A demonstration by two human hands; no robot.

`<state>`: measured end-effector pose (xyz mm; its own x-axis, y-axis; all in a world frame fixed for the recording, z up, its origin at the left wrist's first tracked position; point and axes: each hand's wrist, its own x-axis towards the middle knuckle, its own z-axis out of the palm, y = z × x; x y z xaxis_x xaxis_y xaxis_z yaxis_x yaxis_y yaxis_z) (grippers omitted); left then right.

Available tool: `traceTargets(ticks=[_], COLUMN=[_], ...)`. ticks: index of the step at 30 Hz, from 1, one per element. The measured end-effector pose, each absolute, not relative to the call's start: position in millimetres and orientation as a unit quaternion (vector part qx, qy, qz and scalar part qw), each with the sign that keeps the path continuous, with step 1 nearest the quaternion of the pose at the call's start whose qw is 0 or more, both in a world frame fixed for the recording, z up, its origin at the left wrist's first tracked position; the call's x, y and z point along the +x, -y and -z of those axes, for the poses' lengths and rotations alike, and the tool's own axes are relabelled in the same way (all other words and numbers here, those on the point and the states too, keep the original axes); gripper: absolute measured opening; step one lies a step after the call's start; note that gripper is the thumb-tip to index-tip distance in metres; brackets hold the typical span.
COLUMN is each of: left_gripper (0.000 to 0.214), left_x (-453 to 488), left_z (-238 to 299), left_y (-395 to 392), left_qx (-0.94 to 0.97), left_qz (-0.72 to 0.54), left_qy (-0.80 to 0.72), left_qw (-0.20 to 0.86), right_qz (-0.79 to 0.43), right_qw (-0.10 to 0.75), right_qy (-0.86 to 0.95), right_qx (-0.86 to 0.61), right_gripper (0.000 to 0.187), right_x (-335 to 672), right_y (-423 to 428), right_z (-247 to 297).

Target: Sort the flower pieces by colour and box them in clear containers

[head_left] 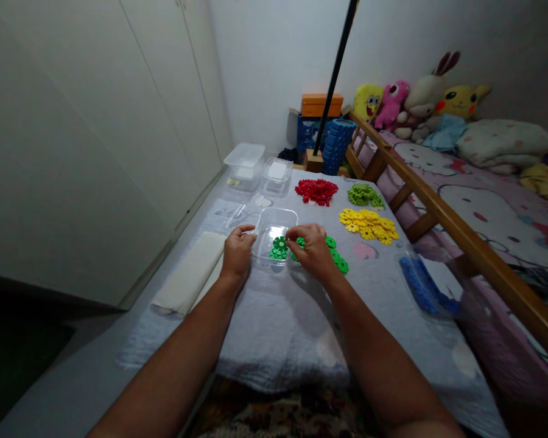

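A transparent plastic box (pixel 277 215) stands on the cloth-covered table in front of me. My left hand (pixel 240 248) grips its left side, thumb and fingers at the rim. Green flower-shaped discs (pixel 279 246) show in and through the box. Over its right side, my right hand (pixel 311 246) is bent into a pinch; whatever sits between the fingertips is too small and hidden to name. More green discs (pixel 341 265) lie just beyond and to the right of that hand, which partly covers them.
Piles of red pieces (pixel 316 191), light green pieces (pixel 364 195) and yellow discs (pixel 369 225) lie at the back right. A box with blue pieces (pixel 422 286) is by the bed rail (pixel 420 191). Plastic containers (pixel 245 157) stand at the back left; a folded cloth (pixel 189 274) lies left.
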<state>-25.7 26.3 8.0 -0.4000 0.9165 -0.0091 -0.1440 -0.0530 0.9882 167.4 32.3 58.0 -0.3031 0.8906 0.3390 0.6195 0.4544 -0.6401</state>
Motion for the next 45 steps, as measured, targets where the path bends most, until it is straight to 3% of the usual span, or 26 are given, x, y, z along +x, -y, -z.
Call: traceTargets(ticks=[6,12,21,28,34,45], left_gripper=[0.036,0.036,0.034,0.035,0.034,0.034], left_x=[-25.6,-25.5,-23.7,-25.7,-25.0,-25.4], left_z=[-8.4,-8.7,-13.4,-8.6,-10.7,-9.1], left_y=[-25.4,-25.1,-22.9,-25.5,-24.2,-24.7], left_qx=[0.362,0.365,0.362,0.360,0.363,0.358], left_qz=[-0.627,-0.625,-0.626,-0.625,-0.630,-0.630], left_qy=[-0.548,-0.548,-0.555,-0.555,-0.556,-0.556], left_qw=[0.420,0.419,0.412,0.414,0.404,0.407], right_qz=[-0.197,-0.193,-0.113,-0.076,-0.050,-0.180], right_qw=[0.254,0.223,0.326,0.173,0.122,0.206], right_qy=[0.822,0.837,0.774,0.782,0.817,0.773], right_qx=[-0.471,-0.460,-0.531,-0.594,-0.562,-0.573], right_gripper=[0.013,0.017,0.026,0.021,0.020,0.009], right_x=[159.0,156.2,180.0,192.4,191.6,214.4], right_y=[-31.6,-32.8,-44.3,-43.0,-38.4,-52.2], right_z=[-57.7,-56.7,-49.9,-40.4,-33.2,-41.2])
